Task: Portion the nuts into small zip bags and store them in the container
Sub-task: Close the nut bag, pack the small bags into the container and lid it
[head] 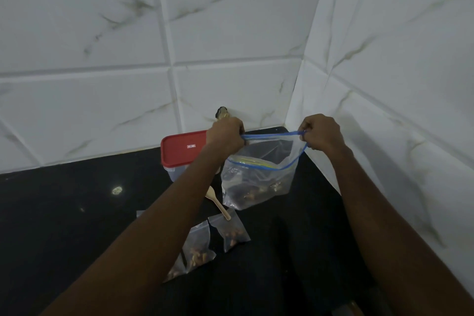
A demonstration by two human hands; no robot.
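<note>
A large clear zip bag [259,177] with a blue seal strip hangs above the black counter, a few nuts lying in its bottom. My left hand [225,132] pinches the left end of its mouth and my right hand [322,133] pinches the right end, and the mouth gapes between them. Three small zip bags [230,231] holding nuts lie on the counter below, partly hidden by my left forearm. A wooden spoon [218,204] lies next to them. The clear container with a red lid [182,150] stands behind my left hand.
The black counter [77,213] runs into a corner of white marble-tiled walls [230,33] at the back and right. A small dark fitting [221,113] sticks out of the back wall just above my left hand.
</note>
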